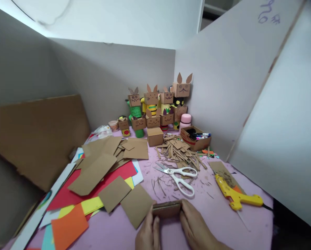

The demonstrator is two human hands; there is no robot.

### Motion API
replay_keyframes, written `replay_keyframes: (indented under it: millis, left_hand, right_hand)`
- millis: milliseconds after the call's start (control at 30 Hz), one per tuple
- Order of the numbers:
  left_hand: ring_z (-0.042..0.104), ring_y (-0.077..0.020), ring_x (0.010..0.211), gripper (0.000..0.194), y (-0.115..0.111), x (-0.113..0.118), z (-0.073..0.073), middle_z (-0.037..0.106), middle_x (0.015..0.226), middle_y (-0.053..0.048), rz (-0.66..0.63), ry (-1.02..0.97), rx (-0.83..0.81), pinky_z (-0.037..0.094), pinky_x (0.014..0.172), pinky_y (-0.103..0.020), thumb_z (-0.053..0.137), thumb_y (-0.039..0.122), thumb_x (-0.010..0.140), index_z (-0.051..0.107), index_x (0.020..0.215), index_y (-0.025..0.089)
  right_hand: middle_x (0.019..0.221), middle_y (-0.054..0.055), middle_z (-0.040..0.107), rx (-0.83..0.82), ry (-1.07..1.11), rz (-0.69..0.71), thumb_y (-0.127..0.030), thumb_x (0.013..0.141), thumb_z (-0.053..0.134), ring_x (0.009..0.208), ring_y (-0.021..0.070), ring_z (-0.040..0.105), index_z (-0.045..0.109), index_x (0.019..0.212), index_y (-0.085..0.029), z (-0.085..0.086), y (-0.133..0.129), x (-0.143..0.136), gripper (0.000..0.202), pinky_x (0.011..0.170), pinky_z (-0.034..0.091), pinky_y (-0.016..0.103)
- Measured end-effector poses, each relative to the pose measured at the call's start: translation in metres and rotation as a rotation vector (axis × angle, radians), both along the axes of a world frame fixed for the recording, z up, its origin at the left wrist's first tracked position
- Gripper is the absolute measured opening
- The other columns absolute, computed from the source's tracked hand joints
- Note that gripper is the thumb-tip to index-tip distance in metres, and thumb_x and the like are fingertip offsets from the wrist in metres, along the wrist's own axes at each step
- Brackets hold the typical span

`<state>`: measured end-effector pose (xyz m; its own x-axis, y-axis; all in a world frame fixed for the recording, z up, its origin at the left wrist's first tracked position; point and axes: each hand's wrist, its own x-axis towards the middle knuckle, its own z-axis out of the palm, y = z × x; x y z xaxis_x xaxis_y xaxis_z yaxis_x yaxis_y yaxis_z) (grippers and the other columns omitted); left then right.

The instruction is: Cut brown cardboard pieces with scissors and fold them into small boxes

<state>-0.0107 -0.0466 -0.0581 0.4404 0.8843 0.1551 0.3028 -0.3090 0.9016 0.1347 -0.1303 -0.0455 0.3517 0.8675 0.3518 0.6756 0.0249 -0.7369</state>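
Between my two hands, near the front of the table, is a small stack of cardboard pieces [167,210], its layered edge turned up. My left hand [148,231] grips its left end, fingers curled against it. At the right end my right hand [195,225] presses with closed fingers. Just beyond lie white-handled scissors [180,175], blades parted. A square of cardboard [136,205] lies beside my left hand, with another square [115,193] next to it. Off to the right rests a yellow hot glue gun [236,196] by a glue-smeared cardboard piece [224,173].
Cardboard strips [177,149] are heaped mid-table, behind them a closed cardboard box [155,136]. Several animal-faced cardboard figures [152,98] stand at the back near a pink bottle [185,121] and a box of pens [197,140]. Coloured paper [70,227] covers the left. Grey panels [113,76] enclose the table.
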Motion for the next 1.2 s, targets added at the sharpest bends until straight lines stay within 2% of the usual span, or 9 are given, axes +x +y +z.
replay_keyframes:
  millis: [67,233,300,400,467,633,1000,1200]
  left_hand:
    - [0.059,-0.0273,0.111,0.036,-0.004,-0.002,0.003,0.066,0.118,-0.009,-0.046,-0.036,0.019,0.046,0.096,-0.040,0.042,0.029,0.083,0.063,0.111,0.018]
    - [0.058,-0.0261,0.112,0.041,-0.028,-0.010,-0.001,0.065,0.119,-0.011,0.095,-0.078,0.044,0.045,0.097,-0.039,0.034,0.029,0.086,0.059,0.116,0.015]
    - [0.059,-0.0274,0.111,0.042,-0.035,-0.013,0.001,0.066,0.118,-0.014,0.093,-0.042,0.009,0.044,0.096,-0.040,0.035,0.029,0.085,0.057,0.116,0.012]
    - [0.057,-0.0277,0.113,0.042,-0.041,-0.016,0.013,0.064,0.119,-0.017,0.020,0.033,-0.044,0.043,0.097,-0.040,0.036,0.030,0.085,0.055,0.116,0.009]
    - [0.058,-0.0293,0.111,0.041,-0.042,-0.015,0.023,0.063,0.119,-0.020,0.020,0.043,-0.046,0.043,0.096,-0.043,0.036,0.030,0.084,0.056,0.113,0.008]
    - [0.062,-0.0292,0.104,0.035,-0.049,-0.013,0.036,0.067,0.113,-0.018,0.036,-0.064,0.004,0.043,0.094,-0.047,0.041,0.027,0.083,0.060,0.108,0.011]
    - [0.060,-0.0255,0.104,0.032,-0.051,-0.014,0.038,0.067,0.114,-0.014,0.001,-0.211,0.043,0.040,0.096,-0.042,0.046,0.020,0.081,0.061,0.109,0.014]
    - [0.057,-0.0282,0.107,0.033,-0.046,-0.016,0.034,0.065,0.115,-0.016,-0.021,-0.272,-0.009,0.035,0.099,-0.044,0.048,0.022,0.078,0.062,0.108,0.012]
  right_hand:
    - [0.090,0.011,0.064,0.021,0.007,0.015,-0.005,0.080,0.036,0.085,0.0222,0.062,0.053,0.093,-0.018,0.000,-0.004,-0.003,0.026,0.076,0.052,0.034]
    - [0.087,0.009,0.064,0.058,0.041,0.040,-0.003,0.077,0.035,0.083,0.0210,0.061,0.054,0.091,-0.019,-0.002,-0.019,-0.016,0.028,0.075,0.051,0.033]
    - [0.087,0.011,0.063,0.050,0.051,0.024,-0.004,0.077,0.035,0.082,0.0226,0.060,0.054,0.089,-0.018,-0.003,-0.023,-0.021,0.026,0.075,0.050,0.036]
    - [0.086,0.014,0.063,0.028,0.057,-0.007,-0.006,0.079,0.035,0.080,0.0245,0.060,0.054,0.087,-0.016,0.000,-0.025,-0.024,0.023,0.074,0.050,0.039]
    - [0.086,0.015,0.063,0.013,0.058,-0.023,-0.005,0.080,0.034,0.079,0.0246,0.059,0.054,0.088,-0.014,0.003,-0.026,-0.025,0.023,0.074,0.050,0.039]
    - [0.087,0.013,0.063,0.004,0.052,-0.043,-0.004,0.080,0.035,0.083,0.0238,0.059,0.055,0.089,-0.014,0.008,-0.027,-0.026,0.024,0.078,0.048,0.037]
    - [0.098,0.011,0.065,0.065,0.142,0.064,-0.001,0.075,0.040,0.097,0.0220,0.057,0.058,0.099,-0.012,0.013,-0.029,-0.023,0.032,0.087,0.043,0.036]
    - [0.099,0.007,0.066,0.100,0.308,0.171,-0.010,0.078,0.049,0.096,0.0220,0.058,0.061,0.099,-0.014,0.015,-0.028,-0.019,0.024,0.088,0.041,0.040]
